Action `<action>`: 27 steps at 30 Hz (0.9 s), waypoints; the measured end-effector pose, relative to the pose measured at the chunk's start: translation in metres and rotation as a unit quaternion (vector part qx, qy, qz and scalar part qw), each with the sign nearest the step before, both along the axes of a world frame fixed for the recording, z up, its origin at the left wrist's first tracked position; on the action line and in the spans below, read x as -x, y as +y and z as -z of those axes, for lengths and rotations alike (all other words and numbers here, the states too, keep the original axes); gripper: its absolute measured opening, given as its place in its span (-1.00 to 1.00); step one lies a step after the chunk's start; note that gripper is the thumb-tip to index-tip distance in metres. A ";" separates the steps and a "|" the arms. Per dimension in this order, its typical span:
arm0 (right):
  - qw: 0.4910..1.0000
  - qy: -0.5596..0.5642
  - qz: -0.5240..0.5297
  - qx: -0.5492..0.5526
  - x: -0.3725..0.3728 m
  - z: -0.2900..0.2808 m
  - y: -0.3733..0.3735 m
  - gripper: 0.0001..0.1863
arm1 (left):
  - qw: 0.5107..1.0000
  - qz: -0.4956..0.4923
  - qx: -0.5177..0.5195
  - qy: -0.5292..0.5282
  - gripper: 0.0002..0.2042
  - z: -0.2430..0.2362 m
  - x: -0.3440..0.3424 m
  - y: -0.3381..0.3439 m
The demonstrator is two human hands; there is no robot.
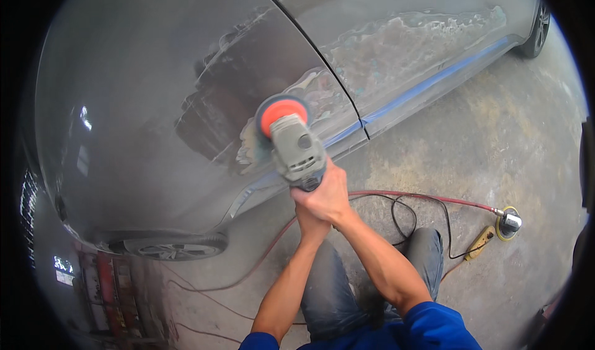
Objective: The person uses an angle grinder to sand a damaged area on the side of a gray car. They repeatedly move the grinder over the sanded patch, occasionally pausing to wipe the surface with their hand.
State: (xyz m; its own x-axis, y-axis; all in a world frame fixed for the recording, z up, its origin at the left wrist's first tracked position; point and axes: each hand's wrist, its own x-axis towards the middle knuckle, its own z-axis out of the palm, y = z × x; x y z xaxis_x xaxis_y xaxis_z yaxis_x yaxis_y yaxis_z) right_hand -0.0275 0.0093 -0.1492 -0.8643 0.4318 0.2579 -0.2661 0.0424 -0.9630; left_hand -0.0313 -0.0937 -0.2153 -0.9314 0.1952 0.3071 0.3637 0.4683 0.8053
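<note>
I grip a grey power sander point(296, 148) with both hands, my right hand point(325, 194) round its body near the back, my left hand point(310, 226) just below and behind it, its fingers mostly hidden. The round orange pad point(274, 111) with a dark rim is against a grey car panel point(136, 102), on a patch point(248, 148) of pale, uneven filler bordered by darker sanded areas. Another scuffed filler patch point(409, 52) spans the panel beyond the dark seam, above a blue strip point(434, 79) along the lower edge.
Car wheels point(170, 249) show low left and upper right. On the concrete floor point(471, 139) lie a red hose point(434, 198), looping black cables, a round sanding tool point(509, 224) and a yellow power strip point(480, 241). Red and dark items point(105, 288) stand at lower left, near my legs.
</note>
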 end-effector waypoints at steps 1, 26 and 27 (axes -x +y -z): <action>0.999 0.002 0.019 0.043 0.000 0.000 0.006 -0.28 | 1.000 0.010 0.009 -0.006 -0.34 -0.003 0.000 0.002; 0.997 -0.034 0.019 0.061 -0.002 -0.006 0.042 -0.34 | 0.999 0.032 0.016 -0.024 -0.25 -0.003 0.003 0.028; 0.999 -0.023 0.008 0.042 -0.003 -0.002 0.032 -0.31 | 0.999 0.024 0.023 -0.011 -0.27 0.004 0.002 0.019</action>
State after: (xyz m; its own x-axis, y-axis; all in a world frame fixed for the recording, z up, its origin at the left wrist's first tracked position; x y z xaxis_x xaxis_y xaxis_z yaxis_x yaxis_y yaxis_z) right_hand -0.0243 0.0413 -0.1470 -0.8677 0.4633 0.1800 -0.2210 -0.0354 -0.9746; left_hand -0.0334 -0.0743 -0.2195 -0.9271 0.2524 0.2770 0.3692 0.4877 0.7911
